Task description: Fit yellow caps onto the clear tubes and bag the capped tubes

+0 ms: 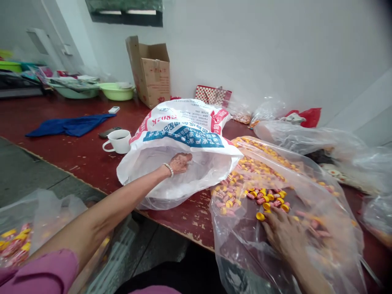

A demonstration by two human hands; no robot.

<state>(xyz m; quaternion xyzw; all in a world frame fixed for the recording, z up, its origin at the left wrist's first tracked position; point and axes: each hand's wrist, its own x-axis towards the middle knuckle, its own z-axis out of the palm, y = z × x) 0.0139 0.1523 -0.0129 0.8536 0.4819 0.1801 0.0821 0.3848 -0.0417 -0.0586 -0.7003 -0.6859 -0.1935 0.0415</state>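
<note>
My left hand (181,162), with a beaded bracelet at the wrist, reaches into the mouth of a white printed sack (183,110) lying on its side. Its fingers are curled; what they hold, if anything, is hidden. My right hand (284,230) is inside a large clear plastic bag (235,241), palm down with fingers stretched out. Its fingertips touch small pink pieces with yellow caps (268,198). Many more of these pieces lie further back in the bag, blurred by the plastic.
The dark red table (70,157) has a chipped front edge. A white mug (118,141) stands left of the sack, near a blue cloth (70,125). Behind are a cardboard box (155,79) and a light green basin (116,91). Another bag of capped pieces (15,245) is at lower left.
</note>
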